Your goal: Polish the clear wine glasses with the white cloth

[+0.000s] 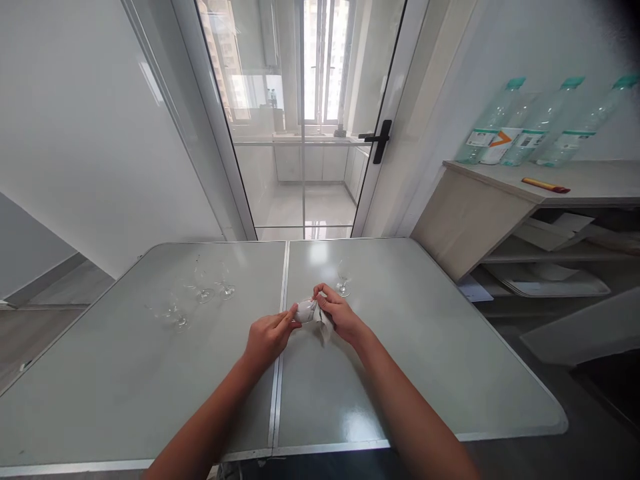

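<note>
A: Fingers (pixel 288 318) of the left hand (pixel 267 338) pinch a small glass (pixel 304 311) over the seam of the table (pixel 425 373); the right hand (pixel 343 320) wraps a white cloth (pixel 325 330) round it.
B: Wiping, apparently; turning the glass needs a gentle grip.

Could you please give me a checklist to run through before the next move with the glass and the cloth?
1. The left hand has a grip on the glass: ok, its fingertips pinch one end.
2. The right hand holds the cloth against the glass: ok.
3. The glass is held over the middle of the table, away from its edges: ok.
4. The lone glass behind the right hand is upright: ok, though it stands close to the fingers.
5. The group of glasses on the left is apart from both hands: ok.
6. The held glass is free of smears or cracks: cannot tell, too small and covered.
</note>
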{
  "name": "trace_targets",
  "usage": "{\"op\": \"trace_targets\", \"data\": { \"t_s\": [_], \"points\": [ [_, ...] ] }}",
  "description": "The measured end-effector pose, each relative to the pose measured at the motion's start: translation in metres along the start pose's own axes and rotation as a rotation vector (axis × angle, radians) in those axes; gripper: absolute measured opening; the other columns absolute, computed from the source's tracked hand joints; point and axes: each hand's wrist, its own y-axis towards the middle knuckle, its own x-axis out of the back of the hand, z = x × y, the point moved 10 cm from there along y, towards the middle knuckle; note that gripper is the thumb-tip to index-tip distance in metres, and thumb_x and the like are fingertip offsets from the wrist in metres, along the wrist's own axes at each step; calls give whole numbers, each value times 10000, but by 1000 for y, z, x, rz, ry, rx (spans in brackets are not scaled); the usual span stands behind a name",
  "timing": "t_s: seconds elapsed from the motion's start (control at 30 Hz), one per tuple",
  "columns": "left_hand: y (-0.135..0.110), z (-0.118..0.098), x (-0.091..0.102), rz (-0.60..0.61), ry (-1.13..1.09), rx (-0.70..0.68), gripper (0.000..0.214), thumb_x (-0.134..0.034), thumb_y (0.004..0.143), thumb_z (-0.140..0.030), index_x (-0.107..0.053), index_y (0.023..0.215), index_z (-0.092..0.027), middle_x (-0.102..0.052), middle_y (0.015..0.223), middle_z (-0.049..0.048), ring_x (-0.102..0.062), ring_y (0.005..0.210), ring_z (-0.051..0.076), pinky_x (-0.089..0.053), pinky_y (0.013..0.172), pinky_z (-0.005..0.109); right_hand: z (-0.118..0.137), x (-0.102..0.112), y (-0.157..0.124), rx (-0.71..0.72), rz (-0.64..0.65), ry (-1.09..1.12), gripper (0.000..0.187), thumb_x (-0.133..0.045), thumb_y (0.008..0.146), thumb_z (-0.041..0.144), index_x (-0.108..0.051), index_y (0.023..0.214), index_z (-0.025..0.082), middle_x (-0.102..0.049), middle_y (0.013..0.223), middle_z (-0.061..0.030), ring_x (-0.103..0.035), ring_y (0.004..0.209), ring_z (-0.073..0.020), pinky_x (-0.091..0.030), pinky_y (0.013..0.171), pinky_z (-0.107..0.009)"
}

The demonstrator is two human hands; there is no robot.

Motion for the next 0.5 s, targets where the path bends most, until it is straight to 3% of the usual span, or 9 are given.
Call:
{"op": "trace_targets", "data": {
  "t_s": [0.07,0.17,0.3,0.4,0.5],
  "points": [
    [-1,12,-1,-11,-106,123,338,-674,947,-313,-735,1275,-259,-811,890,71,-689,695,164,-481,654,254,5,-7,-3,23,71,-104,411,-697,882,590,-483,1040,276,-628,838,38,-514,643,-136,-378,582,-234],
    [-5,39,-13,45,-432,434,406,-741,875,-412,-766,1214,-190,-756,736,47,-534,507,118,-409,529,243,17,-20,-11,88,214,-370,502,-808,829,448,-487,1180,285,-680,931,17,-552,723,-149,-422,660,-250],
    [-20,43,-56,386,-1037,794,509,-742,831,-561,-780,1039,-97,-687,678,51,-373,403,62,-253,397,217,25,-26,-16,189,291,-570,759,-850,788,376,-483,1445,284,-702,939,2,-605,790,-179,-470,753,-300],
    [-29,33,-67,570,-1281,932,460,-752,811,-571,-734,827,-112,-655,675,39,-316,377,27,-181,381,208,27,-32,-17,288,312,-634,773,-876,753,367,-552,1453,314,-706,986,-4,-616,820,-190,-481,771,-316],
    [-24,32,-60,548,-1288,891,467,-735,822,-580,-710,764,-117,-650,668,37,-314,371,23,-179,383,211,28,-35,-17,350,282,-659,595,-829,806,335,-638,1370,330,-716,1040,-26,-619,853,-206,-490,778,-339]
  ]
}}
